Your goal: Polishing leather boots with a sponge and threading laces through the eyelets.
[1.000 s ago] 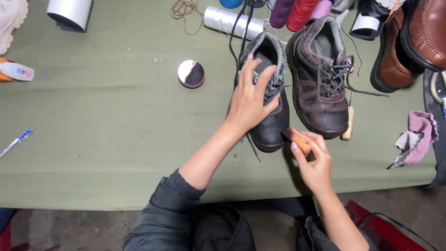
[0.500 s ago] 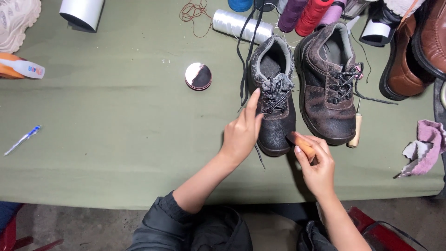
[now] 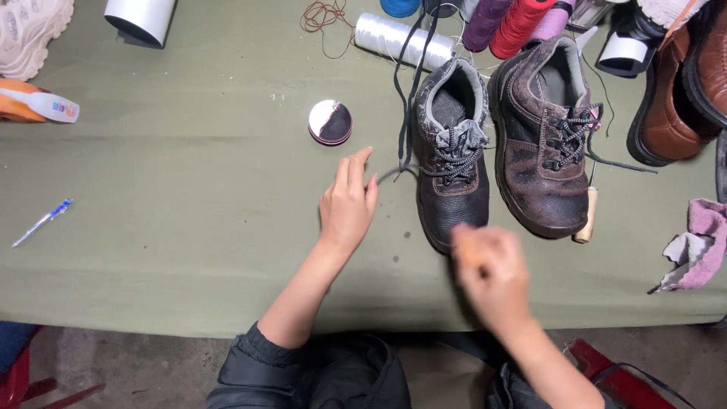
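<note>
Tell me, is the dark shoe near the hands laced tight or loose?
Loose. The dark shoe stands upright, its lace trailing off the side to the left hand.

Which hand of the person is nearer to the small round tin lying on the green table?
The left hand. It lies just below the round tin, slightly to its right. The right hand is farther away, lower and to the right, beside the toe of the dark shoe.

Dark, scuffed leather work shoe point(image 3: 453, 167), upright on green table point(image 3: 189, 204), toe toward the table's near edge, black-and-white laces loosely threaded (one long lace end point(image 3: 413, 83) trailing toward the far side).
</note>
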